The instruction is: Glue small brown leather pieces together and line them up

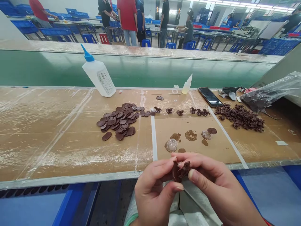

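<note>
My left hand (pixel 154 185) and my right hand (pixel 211 185) meet just below the table's front edge. Together they pinch a small brown oval disc with a brown flower-shaped piece (pixel 182 171) pressed against it. A heap of brown oval discs (pixel 121 121) lies on the table to the upper left of my hands. A pile of brown flower-shaped pieces (pixel 240 116) lies at the right. A row of assembled brown pieces (pixel 180 111) sits between them. Glue smears and a clear cap (pixel 171 145) lie on the cardboard sheet (pixel 223 147) right in front of me.
A large white glue bottle with a blue nozzle (pixel 98 77) leans at the back, a small dropper bottle (pixel 187 85) beside a black phone (pixel 210 96). A plastic bag (pixel 270 92) lies at far right. Behind runs a green conveyor (pixel 145 70); several people stand beyond.
</note>
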Demonstrator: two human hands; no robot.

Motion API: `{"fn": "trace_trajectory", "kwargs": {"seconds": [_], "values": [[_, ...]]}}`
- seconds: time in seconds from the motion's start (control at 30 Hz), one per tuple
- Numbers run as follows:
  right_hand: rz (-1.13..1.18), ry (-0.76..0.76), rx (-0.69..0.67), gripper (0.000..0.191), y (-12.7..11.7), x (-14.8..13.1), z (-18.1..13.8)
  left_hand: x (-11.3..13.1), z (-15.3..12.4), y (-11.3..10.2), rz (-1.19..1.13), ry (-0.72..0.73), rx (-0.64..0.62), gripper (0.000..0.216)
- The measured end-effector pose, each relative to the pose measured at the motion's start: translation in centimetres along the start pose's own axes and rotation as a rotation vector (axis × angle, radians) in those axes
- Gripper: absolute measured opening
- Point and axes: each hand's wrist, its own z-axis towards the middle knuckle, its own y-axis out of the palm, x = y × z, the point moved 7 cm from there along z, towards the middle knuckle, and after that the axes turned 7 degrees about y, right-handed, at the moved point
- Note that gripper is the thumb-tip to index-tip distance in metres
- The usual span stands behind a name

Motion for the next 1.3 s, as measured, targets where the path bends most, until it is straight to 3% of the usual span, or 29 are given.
{"fn": "trace_trajectory", "kwargs": {"seconds": [0.2, 0.43, 0.57, 0.7, 1.3], "values": [[-0.104, -0.105, 0.021, 0.004, 0.2, -1.4, 0.0, 0.4, 0.4, -0.1, 0.068, 0.028, 0.011, 0.031], [-0.2, -0.082, 0.004, 0.009, -0.1, -1.4, 0.0, 0.8, 0.8, 0.2, 0.097, 0.046, -0.001, 0.029], [-0.372, -0.089, -0.024, 0.014, -0.3, -1.0, -0.3, 0.9, 1.0, 0.1, 0.155, 0.058, -0.015, 0.029], [-0.514, -0.188, 0.011, 0.017, -0.2, -1.8, -0.5, 1.0, 1.2, 0.0, 0.187, 0.072, -0.03, 0.029], [-0.61, -0.416, 0.057, 0.018, 0.4, -3.7, -0.9, 1.4, 1.8, -0.3, 0.201, 0.09, -0.123, 0.031]]}}
